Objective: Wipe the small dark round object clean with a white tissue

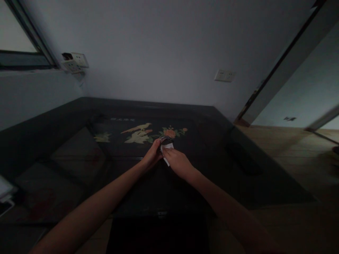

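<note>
Near the middle of the view, my left hand [154, 149] is closed around the side of a small round thing with a dark, shiny rim [167, 138]. It may be a cup or bowl, but its kind is too dim to tell. My right hand [178, 160] presses a white tissue [168, 145] at the opening of that round thing. One end of the tissue hangs below the fingers. Both hands are close together above a dark table [148, 197]. The fingertips of my right hand are partly hidden.
The tabletop carries an inlaid picture of a bird and flowers [169, 132]. A dark, flat, long object [243, 158] lies at the right. Wall sockets [224, 76] are above the table's back edge. A white object [6, 190] shows at the left edge.
</note>
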The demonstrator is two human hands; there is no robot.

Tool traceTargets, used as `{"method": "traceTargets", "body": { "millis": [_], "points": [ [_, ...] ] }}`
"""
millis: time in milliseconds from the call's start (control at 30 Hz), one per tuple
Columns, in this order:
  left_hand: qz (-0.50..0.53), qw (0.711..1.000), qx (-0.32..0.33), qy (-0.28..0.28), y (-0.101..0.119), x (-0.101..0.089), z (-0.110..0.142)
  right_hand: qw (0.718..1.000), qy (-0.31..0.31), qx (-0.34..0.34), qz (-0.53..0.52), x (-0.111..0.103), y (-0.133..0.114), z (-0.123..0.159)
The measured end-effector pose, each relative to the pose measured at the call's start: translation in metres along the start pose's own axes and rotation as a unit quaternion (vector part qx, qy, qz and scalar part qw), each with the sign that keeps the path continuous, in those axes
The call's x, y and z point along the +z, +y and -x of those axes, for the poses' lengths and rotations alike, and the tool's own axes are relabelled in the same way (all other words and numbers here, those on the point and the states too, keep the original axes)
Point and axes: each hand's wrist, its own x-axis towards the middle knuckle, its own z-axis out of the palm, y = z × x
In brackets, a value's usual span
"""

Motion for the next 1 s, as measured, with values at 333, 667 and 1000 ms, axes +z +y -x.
{"method": "traceTargets", "body": {
  "millis": [333,667,1000],
  "points": [
    [-0.017,1.000,-0.003,-0.017,0.002,-0.001,0.003,0.998,0.043,-0.011,0.037,0.007,0.006,-0.002],
    [0.000,1.000,-0.002,-0.023,0.005,0.004,0.006,0.999,0.039,0.035,0.007,0.002,-0.008,-0.002],
    [-0.008,1.000,0.000,-0.016,0.002,0.001,0.003,0.997,0.050,0.054,-0.022,0.013,-0.003,-0.001]
  ]
}}
